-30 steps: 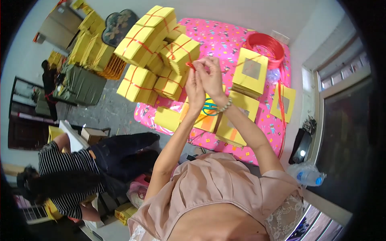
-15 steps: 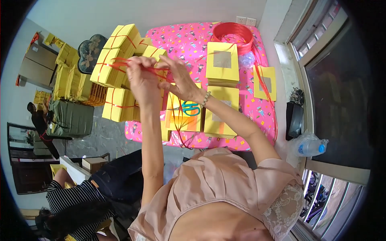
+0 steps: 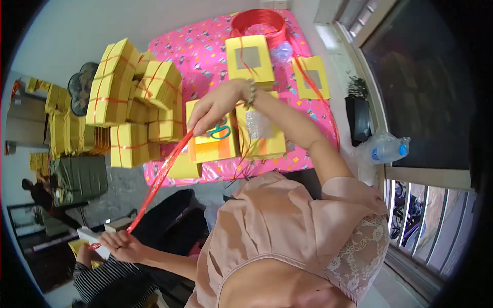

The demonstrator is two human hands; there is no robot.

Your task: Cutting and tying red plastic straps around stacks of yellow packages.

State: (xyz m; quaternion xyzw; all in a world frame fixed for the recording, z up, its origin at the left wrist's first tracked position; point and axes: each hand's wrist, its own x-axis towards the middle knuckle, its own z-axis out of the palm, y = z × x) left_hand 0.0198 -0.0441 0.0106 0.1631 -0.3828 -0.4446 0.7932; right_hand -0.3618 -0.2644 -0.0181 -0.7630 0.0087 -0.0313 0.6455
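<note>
Several strands of shiny red plastic ribbon (image 3: 165, 172) stretch taut between my two hands. My left hand (image 3: 120, 246), closed round one end, is low on the left beside a seated person. Above the front of the table, my right hand (image 3: 215, 107) pinches the other end. Under the right hand lie teal-handled scissors (image 3: 220, 133) on a yellow paper stack (image 3: 211, 151) with an orange band. Another yellow stack (image 3: 272, 143), with a shiny grey patch, sits to its right, below my right wrist.
A pink patterned table cover (image 3: 203, 56) carries tied yellow bundles (image 3: 110, 82) on the left and a red ribbon coil (image 3: 258, 23) at the back. A yellow stack (image 3: 249, 59) stands before the coil. A bottle in plastic (image 3: 389, 151) lies by the window. A person in stripes (image 3: 110, 272) sits lower left.
My hands, close together before, have moved far apart. The left swung down and left, drawing the red ribbon out straight, while the right stayed over the table. My view has shifted too.
</note>
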